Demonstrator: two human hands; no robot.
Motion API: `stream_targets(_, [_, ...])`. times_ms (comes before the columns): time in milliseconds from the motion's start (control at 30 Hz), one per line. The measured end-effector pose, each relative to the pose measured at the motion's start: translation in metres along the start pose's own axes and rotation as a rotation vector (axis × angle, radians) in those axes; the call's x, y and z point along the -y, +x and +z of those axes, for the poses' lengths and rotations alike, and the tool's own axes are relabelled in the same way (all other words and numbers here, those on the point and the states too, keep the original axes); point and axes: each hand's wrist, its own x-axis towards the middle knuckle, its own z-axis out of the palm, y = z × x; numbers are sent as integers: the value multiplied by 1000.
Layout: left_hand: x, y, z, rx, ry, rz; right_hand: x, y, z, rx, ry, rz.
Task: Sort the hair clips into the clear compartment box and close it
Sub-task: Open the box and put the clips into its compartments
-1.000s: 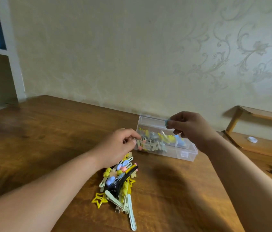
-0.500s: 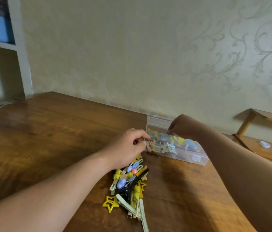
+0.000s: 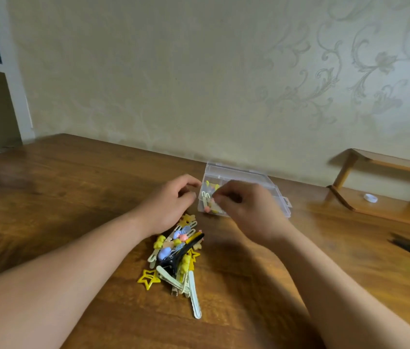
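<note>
I judge myself partway through the sort. Some clips already lie in the left end of the clear compartment box (image 3: 239, 172), which sits on the bench (image 3: 60, 197) near the wall, its lid seemingly up at the back. My right hand (image 3: 249, 210) is curled over the box front, fingertips down among those clips (blur hides whether they pinch one, so I cannot tell). My left hand (image 3: 168, 202) is curled just beside the box's left edge, and I cannot tell if it grips anything. Much is left: a pile of hair clips (image 3: 176, 253) lies loose on the bench under my left wrist, and the lid is not yet shut.
</note>
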Motion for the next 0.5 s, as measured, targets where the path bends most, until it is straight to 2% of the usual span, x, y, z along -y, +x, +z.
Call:
stream_targets(167, [5,0,-1,-23,-2,-19,-1,-17,5,336,18,-61])
stream_targets(367, [6,1,-2,-24,12,-21,8,-20,7,460,3,-140])
stream_targets(500, [5,2,-1,-29,7,-17,13,-23,4,465,-6,-147])
